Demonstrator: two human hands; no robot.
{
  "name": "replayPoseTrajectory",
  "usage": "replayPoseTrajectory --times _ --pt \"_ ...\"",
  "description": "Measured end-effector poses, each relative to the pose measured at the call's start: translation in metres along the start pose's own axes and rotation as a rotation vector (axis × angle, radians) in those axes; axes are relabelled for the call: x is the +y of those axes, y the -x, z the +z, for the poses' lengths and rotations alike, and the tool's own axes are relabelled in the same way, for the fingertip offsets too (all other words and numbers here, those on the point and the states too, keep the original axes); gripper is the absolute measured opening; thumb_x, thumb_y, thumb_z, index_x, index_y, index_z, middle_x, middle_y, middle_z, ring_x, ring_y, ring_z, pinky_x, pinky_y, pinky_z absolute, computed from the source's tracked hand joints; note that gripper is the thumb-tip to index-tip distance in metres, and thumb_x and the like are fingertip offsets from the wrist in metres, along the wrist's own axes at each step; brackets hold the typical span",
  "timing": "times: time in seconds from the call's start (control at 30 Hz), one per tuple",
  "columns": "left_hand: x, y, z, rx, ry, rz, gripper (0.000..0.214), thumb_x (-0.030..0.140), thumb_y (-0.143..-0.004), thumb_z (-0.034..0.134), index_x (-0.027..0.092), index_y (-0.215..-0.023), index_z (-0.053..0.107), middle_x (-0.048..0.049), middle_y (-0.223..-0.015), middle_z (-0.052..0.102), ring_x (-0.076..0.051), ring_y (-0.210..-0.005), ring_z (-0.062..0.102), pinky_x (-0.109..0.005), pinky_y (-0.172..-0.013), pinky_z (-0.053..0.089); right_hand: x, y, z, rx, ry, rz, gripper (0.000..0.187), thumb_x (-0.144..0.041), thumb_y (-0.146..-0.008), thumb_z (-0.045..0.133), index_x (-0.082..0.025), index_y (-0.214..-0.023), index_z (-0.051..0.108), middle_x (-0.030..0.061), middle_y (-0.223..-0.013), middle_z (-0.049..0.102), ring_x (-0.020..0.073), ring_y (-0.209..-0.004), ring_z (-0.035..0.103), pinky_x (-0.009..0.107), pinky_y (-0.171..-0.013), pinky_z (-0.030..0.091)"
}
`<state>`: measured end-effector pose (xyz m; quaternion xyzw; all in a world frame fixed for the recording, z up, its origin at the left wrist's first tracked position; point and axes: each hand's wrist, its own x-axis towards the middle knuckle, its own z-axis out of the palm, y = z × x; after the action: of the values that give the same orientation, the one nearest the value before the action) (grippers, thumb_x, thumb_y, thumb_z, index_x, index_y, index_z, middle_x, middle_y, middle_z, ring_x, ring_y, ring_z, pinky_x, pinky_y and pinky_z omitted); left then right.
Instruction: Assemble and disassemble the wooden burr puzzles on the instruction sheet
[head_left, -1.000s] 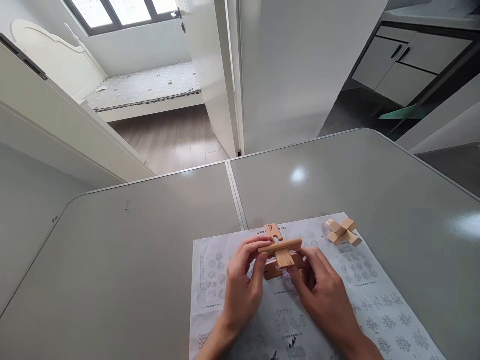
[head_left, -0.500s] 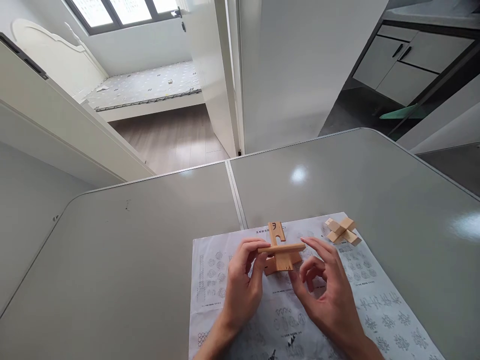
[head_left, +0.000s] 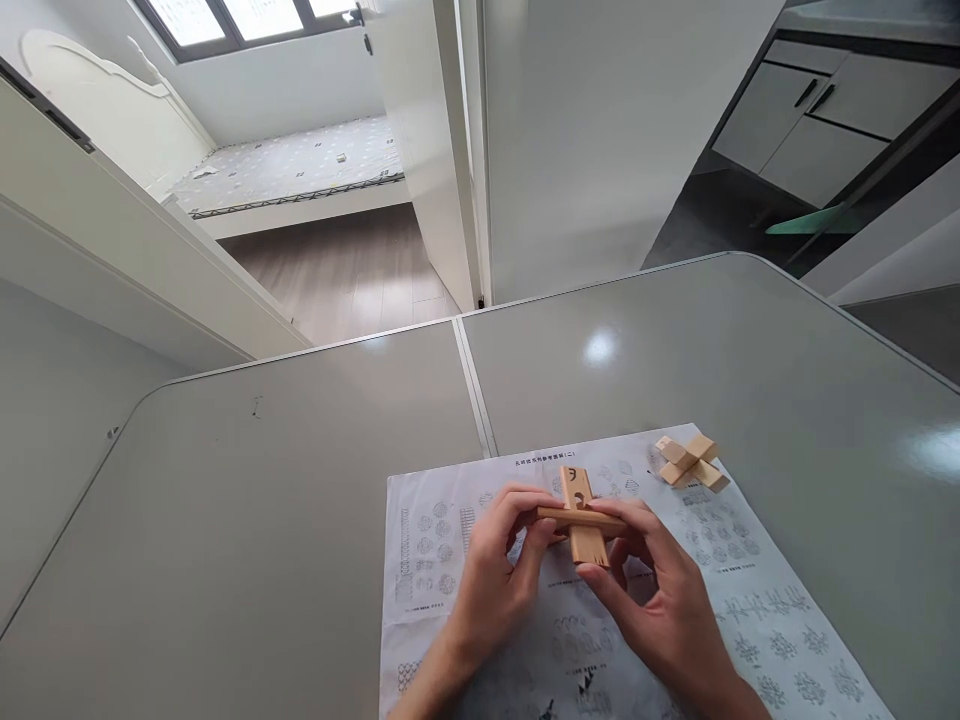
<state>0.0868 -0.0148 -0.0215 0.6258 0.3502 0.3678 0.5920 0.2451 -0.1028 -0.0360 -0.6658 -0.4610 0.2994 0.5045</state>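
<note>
Gripping crossed wooden pieces: left fingers, right fingers | pieces partly hidden | printed sheet cut off below

The wooden assembly now sits farther from the far edge of the paper sheet and slightly closer to its right edge, and the left hand shifts along with it. Its crossbar, tilted up at the right a second ago, now dips slightly at that end. The right hand, spread loose half a second earlier, closes in again, forefinger over the crossbar's right end and thumb at the near block. The lower piece is now mostly hidden, while the printed title (partly covered before) shows along the far edge.
</note>
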Motion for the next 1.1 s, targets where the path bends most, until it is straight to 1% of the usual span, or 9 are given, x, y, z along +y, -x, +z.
replayPoseTrajectory --times 0.23,0.3,0.4,0.5,0.77,0.83,0.93,1.0,1.1 --pt "0.000 0.000 -0.002 -0.008 -0.039 0.022 0.025 0.037 -0.110 0.052 0.023 -0.114 0.072 -0.0111 -0.112 0.071 -0.024 -0.101 0.073 -0.037 -0.086 0.066 0.005 -0.003 -0.005 -0.053 -0.019 -0.053 0.035 -0.045 -0.094 0.080 -0.029 -0.123 0.070 0.0049 -0.106 0.073 0.0163 -0.067 0.065 0.030 -0.064 0.061" --pt "0.002 -0.001 -0.002 -0.012 -0.061 0.029 0.024 0.036 -0.110 0.052 0.022 -0.112 0.072 -0.0104 -0.109 0.071 -0.023 -0.098 0.073 -0.035 -0.084 0.064 0.002 -0.003 -0.004 -0.046 -0.035 -0.005 0.030 -0.046 -0.095 0.078 -0.030 -0.120 0.073 0.0055 -0.109 0.075 0.0190 -0.075 0.070 0.029 -0.066 0.061" --pt "0.005 -0.001 -0.002 -0.017 -0.098 0.027 0.023 0.036 -0.109 0.053 0.022 -0.111 0.072 -0.0089 -0.103 0.071 -0.021 -0.091 0.071 -0.032 -0.079 0.060 -0.005 -0.002 -0.003 -0.031 -0.078 0.095 0.027 -0.051 -0.097 0.074 -0.028 -0.112 0.075 0.0064 -0.111 0.078 0.0259 -0.098 0.075 0.031 -0.075 0.063" --pt "0.007 -0.001 -0.002 -0.009 -0.111 0.006 0.024 0.038 -0.109 0.054 0.022 -0.109 0.072 -0.0079 -0.100 0.071 -0.020 -0.088 0.069 -0.031 -0.077 0.058 -0.007 -0.004 -0.003 -0.044 -0.102 0.118 0.027 -0.051 -0.095 0.075 -0.028 -0.108 0.075 0.0064 -0.109 0.079 0.0287 -0.105 0.076 0.032 -0.079 0.065" --pt "0.009 -0.001 -0.004 0.003 -0.118 -0.030 0.035 0.044 -0.111 0.048 0.020 -0.101 0.071 -0.0067 -0.095 0.073 -0.020 -0.087 0.068 -0.032 -0.084 0.055 0.001 -0.008 -0.008 -0.120 -0.130 0.058 0.021 -0.045 -0.095 0.077 -0.030 -0.110 0.078 0.0046 -0.104 0.079 0.0244 -0.095 0.076 0.029 -0.079 0.064" --pt "0.008 0.000 -0.005 -0.009 -0.106 -0.034 0.041 0.047 -0.113 0.043 0.020 -0.101 0.071 -0.0064 -0.094 0.073 -0.020 -0.087 0.069 -0.032 -0.084 0.055 -0.001 -0.007 -0.008 -0.122 -0.197 0.096 0.023 -0.047 -0.095 0.077 -0.029 -0.110 0.078 0.0038 -0.100 0.077 0.0226 -0.089 0.074 0.028 -0.078 0.063" --pt "0.005 0.000 -0.004 -0.009 -0.070 -0.008 0.043 0.043 -0.115 0.035 0.019 -0.106 0.070 -0.0058 -0.094 0.071 -0.019 -0.089 0.069 -0.031 -0.085 0.056 -0.007 -0.004 -0.009 -0.136 -0.334 0.221 0.027 -0.051 -0.093 0.079 -0.028 -0.107 0.077 0.0022 -0.093 0.072 0.0185 -0.074 0.068 0.028 -0.069 0.061" --pt "0.002 0.000 -0.004 0.030 -0.061 0.018 0.036 0.036 -0.116 0.036 0.020 -0.112 0.068 -0.0062 -0.105 0.069 -0.016 -0.085 0.068 -0.029 -0.081 0.057 -0.009 -0.002 -0.011 -0.164 -0.419 0.293 0.030 -0.053 -0.092 0.080 -0.028 -0.106 0.075 0.0008 -0.089 0.070 0.0158 -0.066 0.063 0.028 -0.067 0.059" --pt "-0.002 0.000 -0.003 0.061 -0.128 0.068 0.027 0.024 -0.114 0.039 0.024 -0.123 0.064 -0.0078 -0.127 0.063 -0.011 -0.080 0.069 -0.026 -0.076 0.060 -0.004 -0.002 -0.013 -0.230 -0.516 0.293 0.029 -0.053 -0.093 0.080 -0.028 -0.107 0.073 -0.0015 -0.081 0.066 0.0140 -0.061 0.060 0.029 -0.068 0.056"
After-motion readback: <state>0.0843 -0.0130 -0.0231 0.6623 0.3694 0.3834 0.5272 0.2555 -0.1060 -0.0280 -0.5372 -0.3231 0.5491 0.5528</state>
